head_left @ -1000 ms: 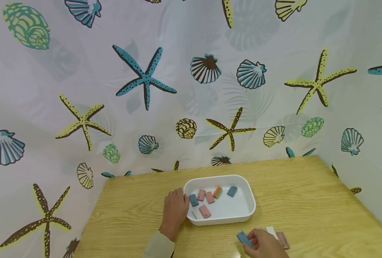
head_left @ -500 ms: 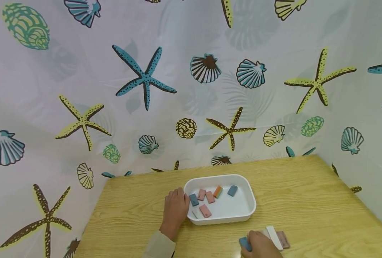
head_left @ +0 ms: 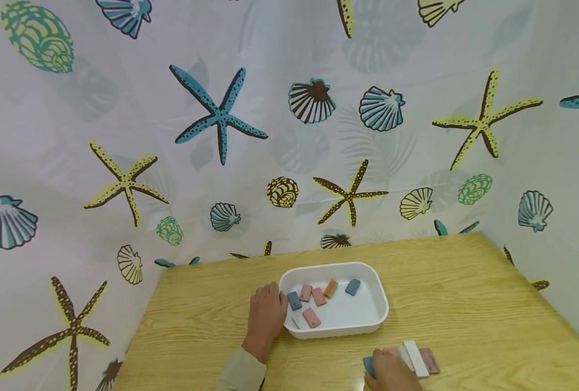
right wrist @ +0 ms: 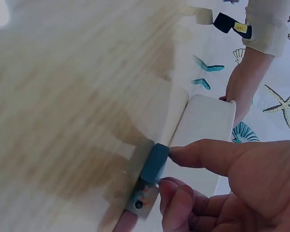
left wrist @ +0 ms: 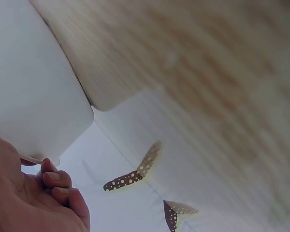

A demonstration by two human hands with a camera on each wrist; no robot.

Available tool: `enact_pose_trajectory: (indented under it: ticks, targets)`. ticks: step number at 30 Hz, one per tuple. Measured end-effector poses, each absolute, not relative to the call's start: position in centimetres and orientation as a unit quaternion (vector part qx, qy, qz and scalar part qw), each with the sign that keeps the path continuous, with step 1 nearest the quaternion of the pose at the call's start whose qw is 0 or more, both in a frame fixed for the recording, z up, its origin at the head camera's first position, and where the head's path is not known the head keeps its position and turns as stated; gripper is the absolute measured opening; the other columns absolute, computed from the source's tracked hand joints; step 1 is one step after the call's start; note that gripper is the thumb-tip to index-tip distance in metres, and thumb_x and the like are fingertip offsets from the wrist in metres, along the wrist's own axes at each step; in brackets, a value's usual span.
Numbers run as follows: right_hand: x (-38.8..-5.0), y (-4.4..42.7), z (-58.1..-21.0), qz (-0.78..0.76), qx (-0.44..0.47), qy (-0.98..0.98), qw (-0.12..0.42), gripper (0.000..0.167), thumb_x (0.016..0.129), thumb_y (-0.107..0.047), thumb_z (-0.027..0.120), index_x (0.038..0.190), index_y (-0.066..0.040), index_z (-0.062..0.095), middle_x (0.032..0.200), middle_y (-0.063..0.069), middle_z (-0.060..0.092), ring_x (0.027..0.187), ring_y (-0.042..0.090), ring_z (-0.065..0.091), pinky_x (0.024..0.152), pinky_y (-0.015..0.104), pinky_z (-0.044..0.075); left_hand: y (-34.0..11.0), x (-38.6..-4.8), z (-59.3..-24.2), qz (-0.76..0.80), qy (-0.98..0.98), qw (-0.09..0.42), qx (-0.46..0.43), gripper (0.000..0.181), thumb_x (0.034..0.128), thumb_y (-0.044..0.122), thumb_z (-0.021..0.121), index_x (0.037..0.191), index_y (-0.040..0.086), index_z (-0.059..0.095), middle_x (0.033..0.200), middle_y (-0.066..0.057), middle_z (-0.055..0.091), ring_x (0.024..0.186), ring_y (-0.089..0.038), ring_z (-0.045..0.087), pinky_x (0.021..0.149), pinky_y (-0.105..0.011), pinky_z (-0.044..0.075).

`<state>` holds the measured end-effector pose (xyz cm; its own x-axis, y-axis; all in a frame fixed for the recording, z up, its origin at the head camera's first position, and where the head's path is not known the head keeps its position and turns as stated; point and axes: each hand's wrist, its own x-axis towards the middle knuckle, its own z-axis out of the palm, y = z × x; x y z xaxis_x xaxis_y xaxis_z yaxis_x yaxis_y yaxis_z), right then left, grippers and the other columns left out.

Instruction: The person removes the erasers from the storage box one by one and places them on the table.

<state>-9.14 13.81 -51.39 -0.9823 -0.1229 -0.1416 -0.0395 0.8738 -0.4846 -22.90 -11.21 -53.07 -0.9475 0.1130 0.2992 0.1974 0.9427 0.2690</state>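
Right hand (head_left: 393, 371) shifted toward 9 o'clock over the last second, uncovering more of the row of blocks (head_left: 416, 359). Fingers pinch the blue block (head_left: 369, 366) at the row's 9 o'clock end, 5 o'clock of the white tray (head_left: 338, 331); reads as alignment, not yet let go. Left hand (head_left: 267, 313) grips tray rim, 9 o'clock.

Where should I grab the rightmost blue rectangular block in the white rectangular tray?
Probably pinch the blue rectangular block across its long edges from above: it lies flat with bare floor either side, while the white rectangular tray has walls that would hinder sideways reach.
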Motion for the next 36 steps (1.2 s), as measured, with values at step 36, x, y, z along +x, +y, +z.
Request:
enact_pose_trajectory:
  ticks: [36]
  targets:
    - [-16.6, 14.1, -47.5, -0.343, -0.128, 0.93, -0.016, 0.009, 0.079, -0.009, 0.068, 0.084, -0.004, 0.062, 0.074, -0.003, 0.057, 0.067, 0.009, 0.054, 0.061, 0.024, 0.046, -11.4, -22.6, -52.8, -0.122, -0.974, 0.167, -0.094, 0.02, 0.0929, 0.025, 0.05, 0.094, 0.005, 0.053, 0.081, -0.005, 0.047, 0.076, -0.022, 0.043, 0.069, -0.037, 0.036]
